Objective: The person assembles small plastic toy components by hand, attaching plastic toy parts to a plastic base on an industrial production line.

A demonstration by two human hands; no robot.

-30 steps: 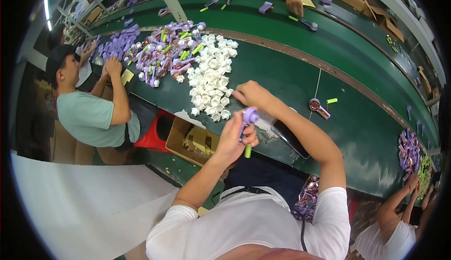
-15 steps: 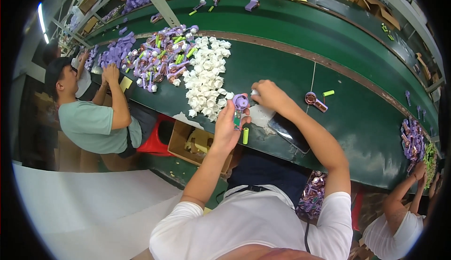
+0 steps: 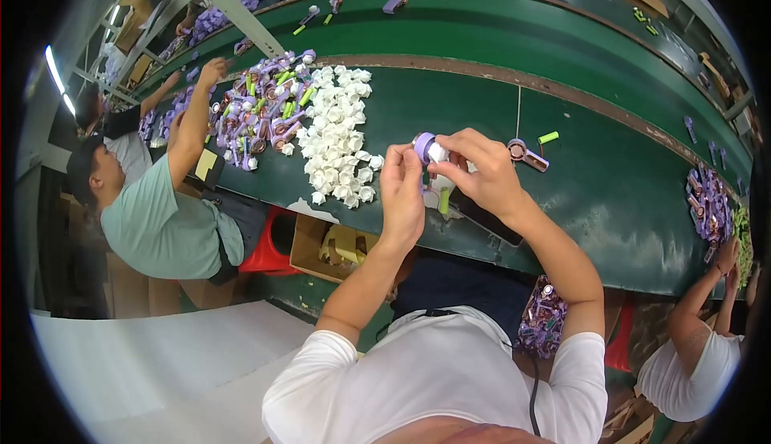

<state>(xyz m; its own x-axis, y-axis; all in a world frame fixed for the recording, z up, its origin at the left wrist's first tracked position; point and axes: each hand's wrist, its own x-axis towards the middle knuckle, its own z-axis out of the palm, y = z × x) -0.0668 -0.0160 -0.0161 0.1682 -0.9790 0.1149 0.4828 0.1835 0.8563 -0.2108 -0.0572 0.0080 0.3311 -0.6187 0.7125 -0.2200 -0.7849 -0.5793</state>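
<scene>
Head: left hand (image 3: pixel 404 195) pinches purple device (image 3: pixel 422 145), right hand (image 3: pixel 486 173) white piece (image 3: pixel 438 153), above table (image 3: pixel 610 211), inside near edge.

Purple device (image 3: pixel 422 146), white piece (image 3: pixel 438 153) apparently against it.

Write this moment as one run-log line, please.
Left hand: holds purple device; right hand: holds white piece at purple device; green cylinder: in view between the hands; white pieces: piled left of left hand
</scene>
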